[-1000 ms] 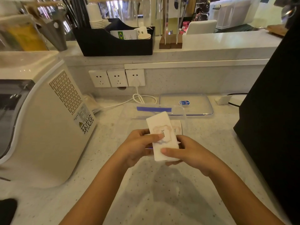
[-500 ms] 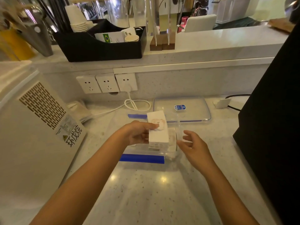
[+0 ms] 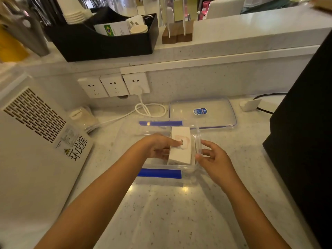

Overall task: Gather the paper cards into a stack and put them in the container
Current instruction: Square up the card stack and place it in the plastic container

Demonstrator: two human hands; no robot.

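A stack of white paper cards [image 3: 180,150] with a pink motif on top lies inside a clear plastic container [image 3: 197,135] with blue clip flaps, at the middle of the counter. My left hand [image 3: 156,146] holds the stack from its left side, thumb on the top card, inside the container. My right hand [image 3: 214,159] touches the container's right wall with spread fingers. The container's clear lid [image 3: 203,112] lies flat just behind it.
A white appliance [image 3: 36,141] fills the left side. A black box [image 3: 305,132] stands at the right. Wall sockets [image 3: 115,85] with a white cable [image 3: 150,110] are behind, and a black organiser [image 3: 100,40] sits on the raised ledge.
The card stack went from both hands above the counter down into the container. My right hand let go of the cards and moved to the container's right wall.
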